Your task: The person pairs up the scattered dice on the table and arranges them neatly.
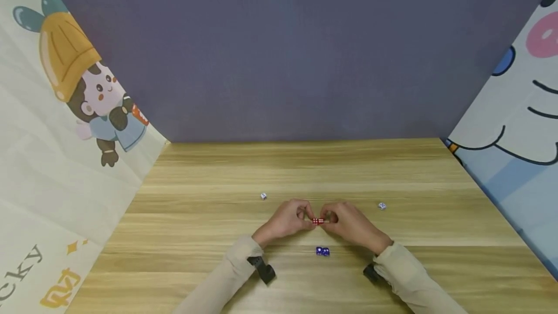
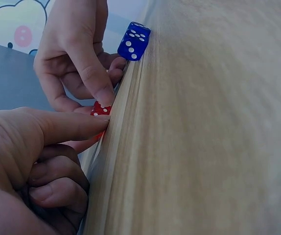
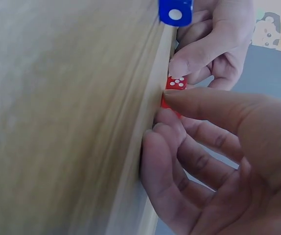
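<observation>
Two red dice (image 1: 317, 221) with white pips lie side by side on the table between my hands. My left hand (image 1: 288, 218) pinches the left one between thumb and index finger. From the other side, my right hand (image 1: 349, 225) pinches the right one the same way. Fingertips cover much of the red die (image 2: 101, 108) seen in the left wrist view, and part of the red die (image 3: 177, 82) in the right wrist view. Just nearer to me, a pair of blue dice (image 1: 322, 251) sits close together, touched by neither hand.
One white die (image 1: 263, 196) lies beyond my left hand, another white die (image 1: 382, 206) beyond and right of my right hand. The wooden table (image 1: 196, 193) meets a dark grey panel (image 1: 296, 62) at the back, with printed cloths at both sides.
</observation>
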A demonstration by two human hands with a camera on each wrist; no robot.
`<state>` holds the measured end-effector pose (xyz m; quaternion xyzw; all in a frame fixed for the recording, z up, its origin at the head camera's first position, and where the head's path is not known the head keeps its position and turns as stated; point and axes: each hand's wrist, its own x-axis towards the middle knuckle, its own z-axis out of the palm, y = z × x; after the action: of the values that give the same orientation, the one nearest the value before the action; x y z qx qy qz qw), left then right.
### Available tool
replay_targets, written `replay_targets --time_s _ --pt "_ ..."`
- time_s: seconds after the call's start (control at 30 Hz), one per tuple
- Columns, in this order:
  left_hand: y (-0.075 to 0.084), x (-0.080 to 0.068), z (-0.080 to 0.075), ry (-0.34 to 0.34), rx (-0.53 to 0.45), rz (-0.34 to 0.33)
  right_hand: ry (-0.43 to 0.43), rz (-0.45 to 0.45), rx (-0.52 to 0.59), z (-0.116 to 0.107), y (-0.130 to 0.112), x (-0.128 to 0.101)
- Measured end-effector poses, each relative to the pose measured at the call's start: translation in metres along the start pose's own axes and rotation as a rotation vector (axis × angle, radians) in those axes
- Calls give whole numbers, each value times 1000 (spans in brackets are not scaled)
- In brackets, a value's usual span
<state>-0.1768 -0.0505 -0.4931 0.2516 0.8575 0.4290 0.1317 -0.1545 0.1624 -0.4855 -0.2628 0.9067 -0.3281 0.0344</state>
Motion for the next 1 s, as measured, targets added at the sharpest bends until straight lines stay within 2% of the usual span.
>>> replay_targets --time_s 0.17,0.53,1.0 --pt "1 0 1 8 -2 -9 2 6 8 0 3 0" --pt "1 0 2 8 2 -41 -13 22 112 1 10 -1" --pt "1 0 1 2 11 -40 -8 11 117 2 9 -1"
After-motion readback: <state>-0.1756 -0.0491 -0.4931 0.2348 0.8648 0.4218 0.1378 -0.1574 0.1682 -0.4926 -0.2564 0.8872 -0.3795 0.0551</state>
